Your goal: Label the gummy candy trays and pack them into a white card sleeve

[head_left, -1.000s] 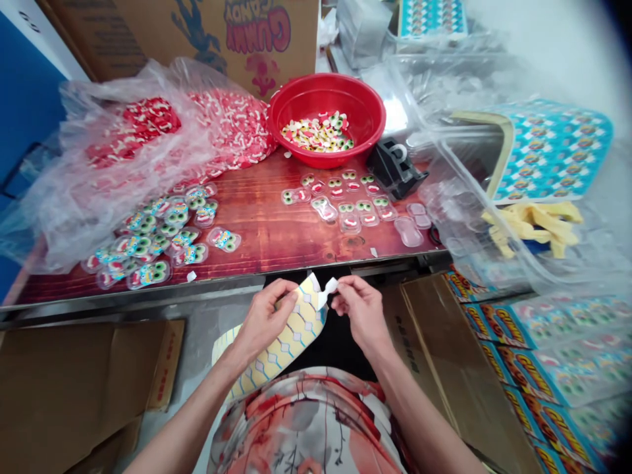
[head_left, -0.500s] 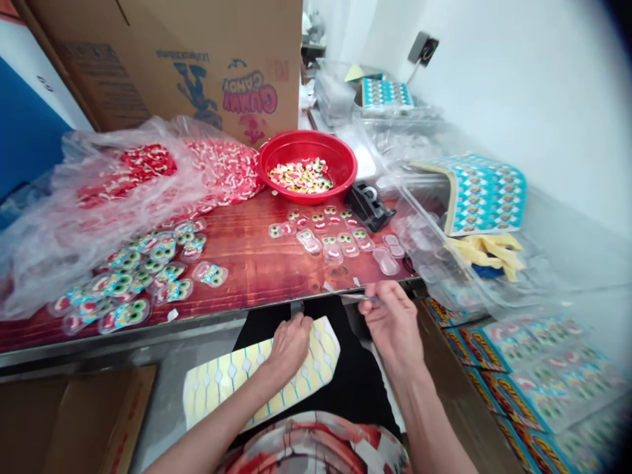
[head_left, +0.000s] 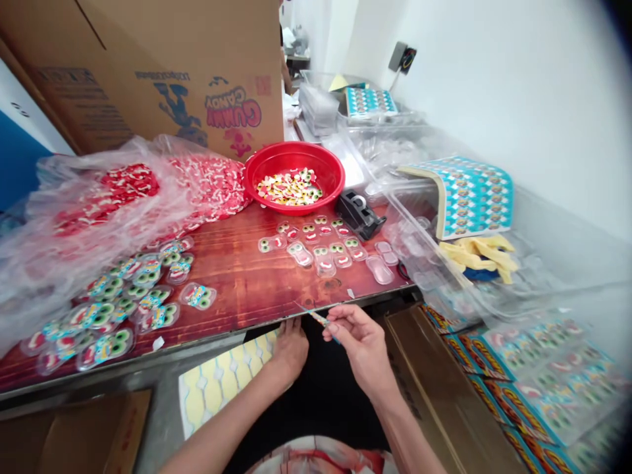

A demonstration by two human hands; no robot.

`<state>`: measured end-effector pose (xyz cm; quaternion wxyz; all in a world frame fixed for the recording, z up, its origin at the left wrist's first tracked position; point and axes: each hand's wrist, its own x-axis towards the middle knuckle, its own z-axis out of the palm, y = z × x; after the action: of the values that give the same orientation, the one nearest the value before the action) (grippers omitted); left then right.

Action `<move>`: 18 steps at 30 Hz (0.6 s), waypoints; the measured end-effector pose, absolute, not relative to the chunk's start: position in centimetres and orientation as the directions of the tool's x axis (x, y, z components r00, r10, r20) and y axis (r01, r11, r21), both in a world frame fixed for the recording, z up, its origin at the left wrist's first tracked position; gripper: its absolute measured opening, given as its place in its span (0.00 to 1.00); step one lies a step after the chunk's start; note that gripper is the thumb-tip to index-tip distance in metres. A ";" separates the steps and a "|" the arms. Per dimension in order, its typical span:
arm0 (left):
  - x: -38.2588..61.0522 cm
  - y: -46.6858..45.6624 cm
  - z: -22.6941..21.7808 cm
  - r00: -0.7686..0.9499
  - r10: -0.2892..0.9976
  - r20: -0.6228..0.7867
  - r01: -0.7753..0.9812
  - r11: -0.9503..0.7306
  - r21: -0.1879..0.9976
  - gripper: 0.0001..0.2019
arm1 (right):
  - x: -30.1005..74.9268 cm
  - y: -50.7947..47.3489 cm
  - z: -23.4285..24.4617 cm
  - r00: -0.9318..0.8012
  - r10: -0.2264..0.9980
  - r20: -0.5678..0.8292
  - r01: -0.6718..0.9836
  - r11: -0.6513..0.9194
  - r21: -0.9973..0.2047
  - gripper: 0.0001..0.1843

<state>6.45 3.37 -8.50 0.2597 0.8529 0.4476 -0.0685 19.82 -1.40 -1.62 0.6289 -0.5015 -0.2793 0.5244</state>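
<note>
My right hand [head_left: 363,345] is closed in a pinch on a small thin sticker [head_left: 318,318], seen nearly edge-on with blue and yellowish colouring, just off the table's front edge. My left hand [head_left: 291,350] is closed at the right end of a pale yellow sticker sheet [head_left: 220,382] with blue outlines; its fingertips are partly hidden at the table edge. The sheet lies over my lap, partly behind my left forearm. On the table ahead are clear plastic blisters [head_left: 326,261] with gummy eyes and mouths. To the left, a heap of closed packs [head_left: 103,309] carries blue labels.
A red bowl [head_left: 336,172] of loose gummies stands at the back, beside a plastic bag [head_left: 197,184] of red and white gummies. A black tape dispenser [head_left: 363,217] sits right of it. A clear bin [head_left: 424,263] holds sticker sheets [head_left: 476,197] and yellow gloves [head_left: 478,253].
My right hand has moved left with the sticker, closer to my left hand. The left hand is nearer the table edge, and less of the sheet shows. The view has shifted slightly.
</note>
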 end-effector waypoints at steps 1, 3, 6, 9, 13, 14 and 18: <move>5.8 2.9 -7.3 0.593 0.711 -0.378 0.800 -0.465 0.381 0.17 | 20.3 -1.2 -1.7 0.321 0.929 -0.186 -0.406 -0.043 -0.913 0.10; 4.7 2.9 -4.6 0.608 0.661 -0.440 0.789 -0.444 0.424 0.15 | 21.0 -0.7 -1.9 0.356 0.906 -0.229 -0.477 -0.034 -0.878 0.12; 4.6 6.3 -1.4 0.524 0.803 -0.284 0.804 -0.358 0.475 0.17 | 21.5 0.2 -1.8 0.382 0.877 -0.292 -0.571 -0.025 -0.821 0.14; 6.2 12.3 -0.7 0.400 0.916 -0.039 0.848 -0.354 0.394 0.20 | 21.3 1.0 -1.3 0.394 0.867 -0.303 -0.605 -0.003 -0.796 0.15; 8.1 19.5 -2.0 0.564 0.825 0.032 0.801 -0.556 0.221 0.24 | 20.9 1.4 -0.9 0.362 0.880 -0.308 -0.619 -0.020 -0.785 0.15; 8.3 20.5 -2.4 0.599 0.801 0.011 0.784 -0.590 0.193 0.23 | 20.9 1.4 -1.0 0.360 0.879 -0.314 -0.622 -0.025 -0.782 0.15; 7.6 21.8 -3.1 0.674 0.738 -0.042 0.734 -0.662 0.151 0.16 | 20.8 1.6 -1.7 0.345 0.865 -0.363 -0.647 -0.061 -0.760 0.16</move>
<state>7.62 21.83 -3.15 0.0777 0.9115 0.4036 0.0113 20.84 1.64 -1.66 0.6752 -0.4656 -0.1171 0.5601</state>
